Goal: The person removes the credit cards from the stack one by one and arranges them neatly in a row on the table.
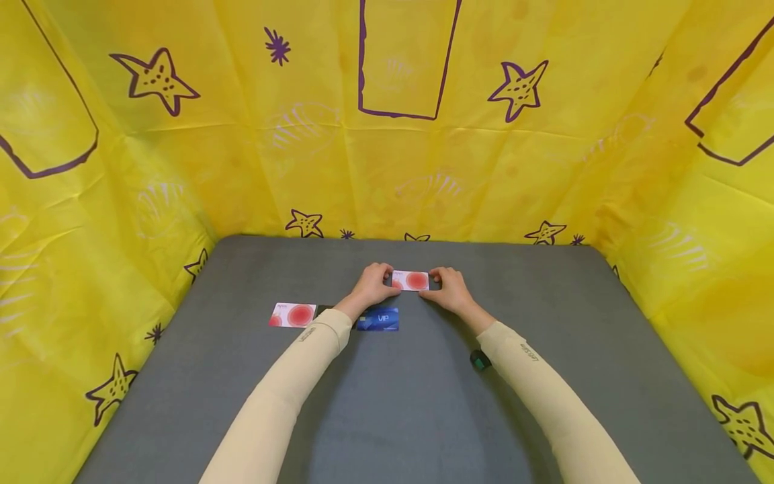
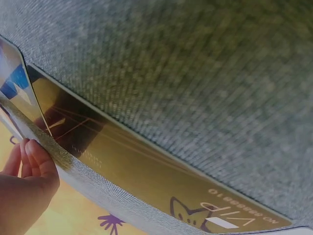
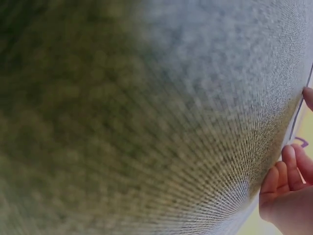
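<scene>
A white card with red circles [image 1: 416,281] lies at the far middle of the table between my two hands. My left hand [image 1: 370,285] pinches its left edge with thumb and fingers, and my right hand [image 1: 452,290] pinches the right edge. Behind the left wrist is a row of cards: a similar red-and-white card [image 1: 293,314], a dark glossy VIP card [image 2: 146,161] mostly covered by the forearm in the head view, and a blue VIP card [image 1: 378,320]. In the right wrist view, the fingers of my right hand [image 3: 288,191] touch the thin edge of the held card.
The grey cloth-covered table [image 1: 417,403] is bounded by yellow patterned curtains [image 1: 387,168] at the back and both sides. A small dark device with a green face [image 1: 480,360] sits at the right wrist. Pale sleeves cover both forearms.
</scene>
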Tool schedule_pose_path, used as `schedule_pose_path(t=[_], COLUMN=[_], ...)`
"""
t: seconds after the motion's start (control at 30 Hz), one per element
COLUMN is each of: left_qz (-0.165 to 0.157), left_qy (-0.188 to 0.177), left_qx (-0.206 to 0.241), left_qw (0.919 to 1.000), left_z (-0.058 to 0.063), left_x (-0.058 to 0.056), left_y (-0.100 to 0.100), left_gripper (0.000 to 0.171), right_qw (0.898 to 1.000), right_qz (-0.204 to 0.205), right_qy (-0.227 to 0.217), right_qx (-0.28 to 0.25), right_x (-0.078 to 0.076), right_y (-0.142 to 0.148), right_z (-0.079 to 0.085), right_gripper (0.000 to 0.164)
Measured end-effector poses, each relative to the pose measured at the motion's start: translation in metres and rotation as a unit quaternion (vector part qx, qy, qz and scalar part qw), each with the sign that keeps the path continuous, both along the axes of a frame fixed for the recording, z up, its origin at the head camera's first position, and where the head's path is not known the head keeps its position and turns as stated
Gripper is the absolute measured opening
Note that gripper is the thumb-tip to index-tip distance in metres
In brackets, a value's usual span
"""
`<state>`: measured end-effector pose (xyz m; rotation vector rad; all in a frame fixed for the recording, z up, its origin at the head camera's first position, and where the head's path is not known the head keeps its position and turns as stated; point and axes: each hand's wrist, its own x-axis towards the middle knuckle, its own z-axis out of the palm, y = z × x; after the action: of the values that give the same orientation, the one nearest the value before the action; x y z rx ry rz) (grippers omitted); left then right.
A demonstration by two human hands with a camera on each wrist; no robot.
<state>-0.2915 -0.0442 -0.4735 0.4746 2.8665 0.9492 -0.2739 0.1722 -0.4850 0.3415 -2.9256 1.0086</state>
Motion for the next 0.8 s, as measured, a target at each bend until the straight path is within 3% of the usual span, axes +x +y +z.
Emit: schedule_pose_path(t=[0.8], left_qz=[0.002], left_qy=[-0.031], left_qx=[0.005], left_qw=[0.9995], left_z=[0.0045], left_x=[-0.0023], left_y=[0.0006], left_gripper=[0.053], right_qw=[1.0], right_qz=[0.011], right_qy=[-0.02], right_qx=[0.012], right_x=[-0.0061], right_y=[-0.0007], right_z=[0.001], right_gripper=[0.051])
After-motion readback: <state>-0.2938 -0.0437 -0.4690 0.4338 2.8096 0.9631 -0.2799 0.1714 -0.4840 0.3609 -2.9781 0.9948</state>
